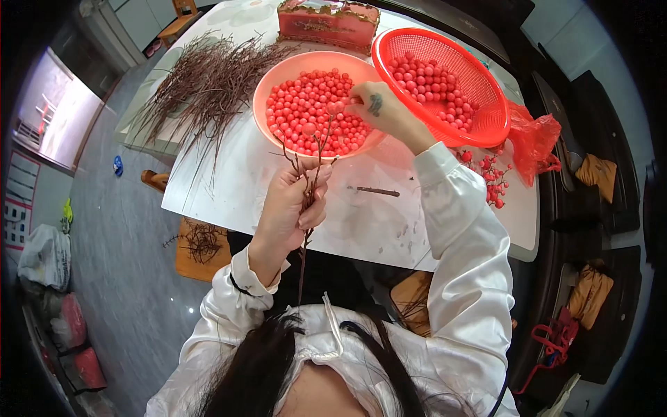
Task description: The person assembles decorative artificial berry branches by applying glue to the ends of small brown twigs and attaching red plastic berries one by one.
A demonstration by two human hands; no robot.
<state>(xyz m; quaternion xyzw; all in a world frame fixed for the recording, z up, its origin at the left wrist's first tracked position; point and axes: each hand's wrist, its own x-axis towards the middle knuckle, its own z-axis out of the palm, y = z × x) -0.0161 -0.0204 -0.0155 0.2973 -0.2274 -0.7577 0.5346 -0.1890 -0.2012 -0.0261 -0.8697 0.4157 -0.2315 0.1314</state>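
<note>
Left hand (295, 198) wrapped round a brown twig (303, 243) at the bench's (375, 240) near edge; right hand (382, 110) bunched over the peach bowl (260, 104) of red balls (299, 97), any catch hidden; ball-fitting, seemingly; next move calls for a steady tip, careful aim.

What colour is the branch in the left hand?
The branch is dark brown, seen best in the head view.
</note>
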